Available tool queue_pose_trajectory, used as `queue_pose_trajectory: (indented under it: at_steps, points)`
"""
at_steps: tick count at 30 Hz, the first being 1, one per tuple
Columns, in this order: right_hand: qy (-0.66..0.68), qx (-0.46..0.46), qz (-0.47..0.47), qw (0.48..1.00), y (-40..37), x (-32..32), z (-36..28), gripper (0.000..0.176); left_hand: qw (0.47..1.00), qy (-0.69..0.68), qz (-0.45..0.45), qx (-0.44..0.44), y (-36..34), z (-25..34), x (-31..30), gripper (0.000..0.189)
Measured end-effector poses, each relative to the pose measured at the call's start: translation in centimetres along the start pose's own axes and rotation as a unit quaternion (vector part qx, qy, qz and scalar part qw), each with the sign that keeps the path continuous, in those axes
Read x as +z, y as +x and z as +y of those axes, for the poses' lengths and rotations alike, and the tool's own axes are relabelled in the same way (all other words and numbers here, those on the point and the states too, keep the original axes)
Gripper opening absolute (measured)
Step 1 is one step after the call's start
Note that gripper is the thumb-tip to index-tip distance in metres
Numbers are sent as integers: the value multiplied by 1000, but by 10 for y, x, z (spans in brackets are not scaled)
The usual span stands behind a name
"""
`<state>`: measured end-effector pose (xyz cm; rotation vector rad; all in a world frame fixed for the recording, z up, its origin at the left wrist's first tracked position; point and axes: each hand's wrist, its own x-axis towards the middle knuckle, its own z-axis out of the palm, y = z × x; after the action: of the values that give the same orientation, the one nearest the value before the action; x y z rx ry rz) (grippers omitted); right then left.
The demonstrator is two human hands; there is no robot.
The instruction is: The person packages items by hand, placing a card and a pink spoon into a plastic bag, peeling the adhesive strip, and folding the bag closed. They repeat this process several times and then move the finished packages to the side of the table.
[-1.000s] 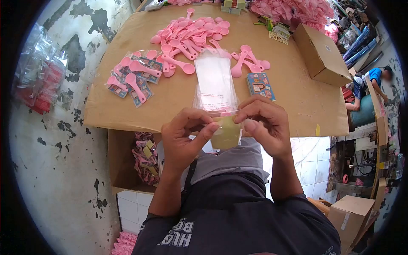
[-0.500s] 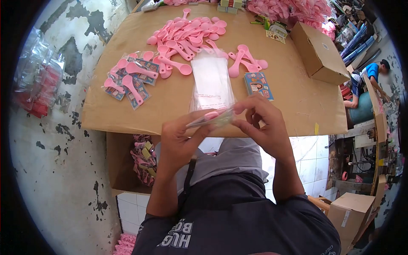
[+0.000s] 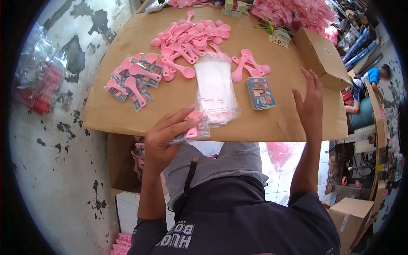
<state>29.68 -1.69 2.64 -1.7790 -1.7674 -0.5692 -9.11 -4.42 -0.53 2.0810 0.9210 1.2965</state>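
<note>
My left hand [image 3: 166,135] grips a clear plastic packet [image 3: 199,128] at the table's front edge; a pink spoon and a printed card show inside it. Off to the right, my right hand [image 3: 309,102] is raised with its fingers stretched out and nothing in it. Between the hands lie a stack of clear plastic bags [image 3: 215,87] and a stack of blue printed cards [image 3: 261,93]. A few loose pink spoons [image 3: 240,68] rest behind the cards. Filled packets [image 3: 138,83] overlap at the left, and a large heap of pink spoons [image 3: 191,36] is at the back.
An open cardboard box [image 3: 321,59] stands at the table's right edge. More pink pieces [image 3: 293,12] are heaped at the back right, near small card bundles [image 3: 233,7]. Plastic bags [image 3: 40,72] hang on the left wall. Another person [image 3: 369,80] is at the far right.
My right hand has let go of the packet and moved right, its fingers opening out. My left hand has lowered and turned the packet, so the spoon in it faces up.
</note>
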Motion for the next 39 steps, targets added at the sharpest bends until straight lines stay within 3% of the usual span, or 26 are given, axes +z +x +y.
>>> queue_pose_trajectory:
  at_steps: [1, 2, 3, 4, 6, 9, 10, 11, 13, 14, 16, 20, 23, 29, 31, 34, 39]
  points:
    - [6, -6, -2, 1000, 0, -3, -4, 48, 1000, 4, 6, -5, -1, -1, -3, 43]
    - [168, 31, -84, 982, -3, -13, -8, 46, 1000, 17, -7, 2, 0, -2, -7, 45]
    - [323, 71, -163, 929, -4, -23, -12, 45, 999, 30, -22, 10, 2, -4, -11, 47]
    - [328, 70, -166, 927, -4, -31, -13, 45, 999, 34, -22, 7, 3, -6, -14, 47]
    - [558, 7, -344, 755, -2, -42, -4, 36, 998, 45, -20, 26, 8, -12, -23, 47]
    - [557, 65, -340, 755, -3, -28, 14, 25, 987, 142, 18, 69, 23, -21, -42, 50]
    - [367, 87, -216, 901, 2, -30, -14, 20, 982, 174, 30, 71, 30, -25, -53, 54]
    - [369, 85, -217, 900, 2, -28, -16, 20, 981, 177, 32, 70, 37, -34, -64, 54]
    - [283, -9, -124, 951, -1, -22, -19, 19, 949, 305, 72, 27, 48, -54, -90, 57]
    - [287, -15, -125, 949, -4, -18, -19, 19, 947, 310, 76, 23, 46, -68, -101, 57]
    - [434, 75, -169, 882, -14, -13, -17, 20, 925, 370, 30, -74, 40, -91, -114, 61]
    - [381, 46, -151, 911, -20, -18, -20, 22, 956, 271, 80, -80, 44, -89, -104, 55]
    - [394, 73, -152, 904, -22, -9, -19, 23, 951, 293, 88, -40, 61, -95, -90, 44]
    - [436, 55, -187, 879, -16, 0, -30, 24, 901, 434, 12, -12, 107, -154, -93, 41]
    - [467, 65, -186, 862, -17, 2, -29, 23, 873, 486, -49, -8, 110, -164, -106, 39]
    - [477, 89, -198, 851, -23, 7, -23, 22, 870, 483, -86, 44, 103, -171, -126, 38]
    - [492, 116, -197, 840, -36, 14, -11, 21, 877, 471, -95, 26, 77, -166, -164, 36]
